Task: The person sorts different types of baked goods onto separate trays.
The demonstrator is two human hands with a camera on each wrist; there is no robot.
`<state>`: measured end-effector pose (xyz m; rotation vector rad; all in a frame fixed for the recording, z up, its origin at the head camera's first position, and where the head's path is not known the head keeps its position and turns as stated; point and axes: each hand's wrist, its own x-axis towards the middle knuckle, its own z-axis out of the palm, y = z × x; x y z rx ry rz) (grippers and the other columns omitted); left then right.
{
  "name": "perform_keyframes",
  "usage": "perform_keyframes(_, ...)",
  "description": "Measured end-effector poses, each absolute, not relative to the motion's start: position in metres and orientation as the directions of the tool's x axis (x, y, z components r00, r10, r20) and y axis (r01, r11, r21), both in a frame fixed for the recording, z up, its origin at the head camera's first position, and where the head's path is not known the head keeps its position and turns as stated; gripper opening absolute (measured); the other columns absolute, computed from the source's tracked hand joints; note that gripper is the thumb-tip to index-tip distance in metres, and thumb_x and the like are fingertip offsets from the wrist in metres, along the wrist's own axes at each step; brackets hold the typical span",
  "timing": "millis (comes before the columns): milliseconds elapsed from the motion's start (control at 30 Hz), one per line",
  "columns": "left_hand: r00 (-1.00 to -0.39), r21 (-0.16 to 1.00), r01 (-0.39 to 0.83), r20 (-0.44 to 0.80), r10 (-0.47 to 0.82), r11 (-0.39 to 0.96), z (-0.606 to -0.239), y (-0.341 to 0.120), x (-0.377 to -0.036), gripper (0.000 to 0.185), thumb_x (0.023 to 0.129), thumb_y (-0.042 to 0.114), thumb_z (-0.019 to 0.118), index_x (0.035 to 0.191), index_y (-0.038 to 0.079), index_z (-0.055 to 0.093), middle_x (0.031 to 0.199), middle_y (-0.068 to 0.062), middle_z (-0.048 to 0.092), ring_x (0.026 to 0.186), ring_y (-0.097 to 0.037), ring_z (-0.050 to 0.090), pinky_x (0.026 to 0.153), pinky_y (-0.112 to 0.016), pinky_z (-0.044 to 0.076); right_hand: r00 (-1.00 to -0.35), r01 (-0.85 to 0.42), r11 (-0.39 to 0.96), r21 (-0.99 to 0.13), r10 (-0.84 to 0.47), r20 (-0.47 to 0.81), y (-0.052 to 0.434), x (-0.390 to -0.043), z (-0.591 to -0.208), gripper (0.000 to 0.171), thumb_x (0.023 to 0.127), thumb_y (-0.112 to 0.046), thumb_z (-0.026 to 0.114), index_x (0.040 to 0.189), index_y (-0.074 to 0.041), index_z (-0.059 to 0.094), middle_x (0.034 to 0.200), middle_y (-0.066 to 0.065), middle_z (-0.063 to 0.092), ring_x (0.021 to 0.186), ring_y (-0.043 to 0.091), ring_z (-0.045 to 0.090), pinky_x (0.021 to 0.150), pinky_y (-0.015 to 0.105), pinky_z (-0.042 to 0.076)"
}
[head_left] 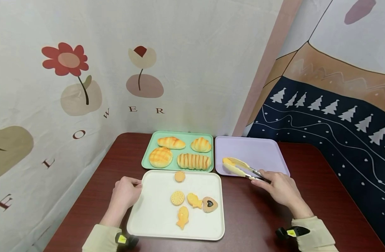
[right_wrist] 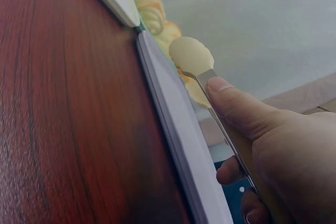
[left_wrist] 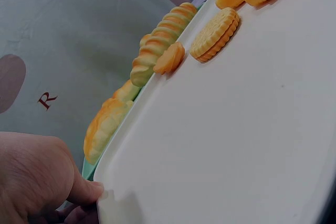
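The large white rectangular tray, pinched at its left rim by the left hand, holds 5 small, probably light, brittle biscuits, while the right hand clasps yellow-tipped metal tongs, likely slippery, mid-arm over the lilac tray.

Looking forward and down from head height, well back, taking in the dark red wooden table, three trays and both hands. Sitting low and very close at the left hand, skimming across the flat white rectangular tray toward the flower-printed cloth wall. Riding just behind the right hand, grazing the table toward the pale lilac plastic tray edge-on. Sharing the white tray and the yellow-tipped metal tongs with the head view.
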<state>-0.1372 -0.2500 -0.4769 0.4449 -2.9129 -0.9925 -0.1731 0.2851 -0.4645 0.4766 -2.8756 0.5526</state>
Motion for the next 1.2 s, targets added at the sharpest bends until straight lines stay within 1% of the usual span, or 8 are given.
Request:
perform_keyframes(200, -0.959, 0.605, -0.256, -0.060, -0.278, 0.754, -0.478, -0.250, -0.137, 0.025, 0.093, 0.010, 0.064, 0.108, 0.002, 0.083, 0.108, -0.021, 0.077, 0.079, -0.032, 0.069, 0.065, -0.046, 0.055, -0.948, -0.306, 0.895, -0.325, -0.257, 0.186, 0.289, -0.174, -0.467, 0.074, 0.096, -0.068, 0.064, 0.138, -0.007, 0.072, 0.128, 0.017, 0.073, 0.108, 0.039, 0.070, 0.082, 0.063, 0.055)
perform_keyframes(400, -0.957, 0.607, -0.261, -0.064, -0.281, 0.750, -0.478, -0.250, -0.137, 0.024, 0.094, 0.011, 0.065, 0.108, 0.001, 0.082, 0.109, -0.021, 0.076, 0.079, -0.031, 0.069, 0.065, -0.046, 0.055, -0.955, -0.290, 0.903, -0.318, -0.248, 0.165, 0.293, -0.174, -0.470, 0.075, 0.096, -0.071, 0.062, 0.138, -0.009, 0.072, 0.127, 0.016, 0.073, 0.104, 0.037, 0.071, 0.078, 0.060, 0.056)
perform_keyframes(500, -0.957, 0.608, -0.260, -0.061, -0.283, 0.750, -0.479, -0.250, -0.137, 0.024, 0.094, 0.011, 0.065, 0.108, 0.001, 0.083, 0.109, -0.021, 0.076, 0.081, -0.032, 0.070, 0.066, -0.047, 0.056, -0.956, -0.284, 0.906, -0.313, -0.243, 0.163, 0.293, -0.175, -0.471, 0.076, 0.095, -0.072, 0.061, 0.137, -0.009, 0.073, 0.127, 0.017, 0.073, 0.105, 0.037, 0.071, 0.079, 0.061, 0.055)
perform_keyframes(700, -0.957, 0.614, -0.261, -0.065, -0.281, 0.745, -0.479, -0.250, -0.136, 0.024, 0.094, 0.011, 0.066, 0.108, 0.001, 0.083, 0.108, -0.021, 0.076, 0.081, -0.033, 0.070, 0.066, -0.047, 0.056, -0.958, -0.276, 0.912, -0.304, -0.236, 0.160, 0.293, -0.176, -0.470, 0.081, 0.095, -0.072, 0.062, 0.139, -0.005, 0.070, 0.131, 0.020, 0.071, 0.112, 0.042, 0.069, 0.082, 0.064, 0.054)
perform_keyframes(933, -0.958, 0.612, -0.260, -0.063, -0.281, 0.747, -0.480, -0.250, -0.137, 0.023, 0.095, 0.011, 0.067, 0.108, 0.001, 0.083, 0.108, -0.020, 0.077, 0.082, -0.032, 0.070, 0.066, -0.047, 0.056, -0.952, -0.291, 0.905, -0.310, -0.242, 0.186, 0.290, -0.174, -0.468, 0.082, 0.095, -0.072, 0.062, 0.139, -0.004, 0.070, 0.131, 0.019, 0.071, 0.107, 0.038, 0.070, 0.080, 0.062, 0.055)
perform_keyframes(1200, -0.957, 0.612, -0.262, -0.066, -0.281, 0.747, -0.479, -0.250, -0.137, 0.023, 0.095, 0.012, 0.067, 0.109, 0.002, 0.083, 0.109, -0.021, 0.076, 0.084, -0.034, 0.070, 0.067, -0.048, 0.056, -0.949, -0.297, 0.894, -0.337, -0.237, 0.208, 0.275, -0.164, -0.466, 0.083, 0.093, -0.071, 0.066, 0.138, -0.002, 0.070, 0.130, 0.020, 0.071, 0.104, 0.033, 0.070, 0.078, 0.059, 0.057)
